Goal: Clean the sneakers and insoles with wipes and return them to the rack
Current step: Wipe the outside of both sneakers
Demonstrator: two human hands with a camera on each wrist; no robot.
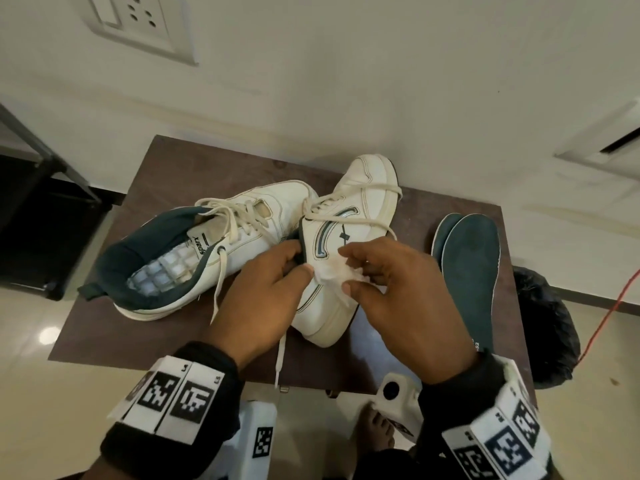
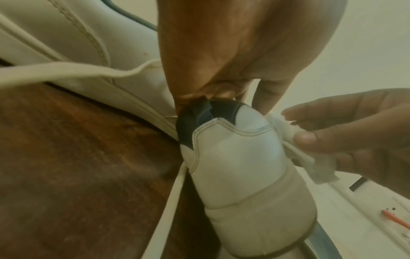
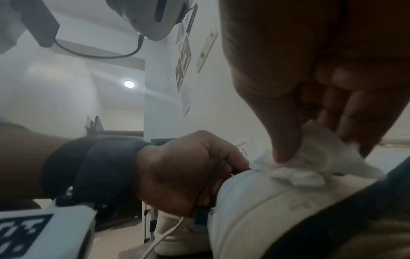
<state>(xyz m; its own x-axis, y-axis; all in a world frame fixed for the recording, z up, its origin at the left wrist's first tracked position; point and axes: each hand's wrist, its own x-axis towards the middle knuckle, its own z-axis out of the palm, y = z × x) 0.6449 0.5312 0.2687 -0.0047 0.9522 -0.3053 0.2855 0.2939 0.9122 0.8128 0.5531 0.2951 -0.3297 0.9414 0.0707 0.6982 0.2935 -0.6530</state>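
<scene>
Two white sneakers with dark green lining lie on a brown table (image 1: 131, 323). My left hand (image 1: 266, 282) grips the collar of the right sneaker (image 1: 349, 216), which stands tilted on its side. The same sneaker's heel (image 2: 239, 166) fills the left wrist view, and my left hand (image 3: 184, 177) shows curled on its collar in the right wrist view. My right hand (image 1: 391, 282) pinches a crumpled white wipe (image 1: 334, 273) against the shoe's side, below the curved stripe. The wipe (image 3: 310, 161) sits under thumb and fingers. The other sneaker (image 1: 194, 251) lies open at the left. Two dark green insoles (image 1: 474, 268) lie stacked at the table's right.
A black bag (image 1: 547, 327) stands beyond the table's right edge, with a red cord (image 1: 609, 317) running past it. A dark piece of furniture (image 1: 41, 216) stands to the left. Loose laces trail over the table's front edge. A bare foot (image 1: 375, 427) rests on the tiled floor below.
</scene>
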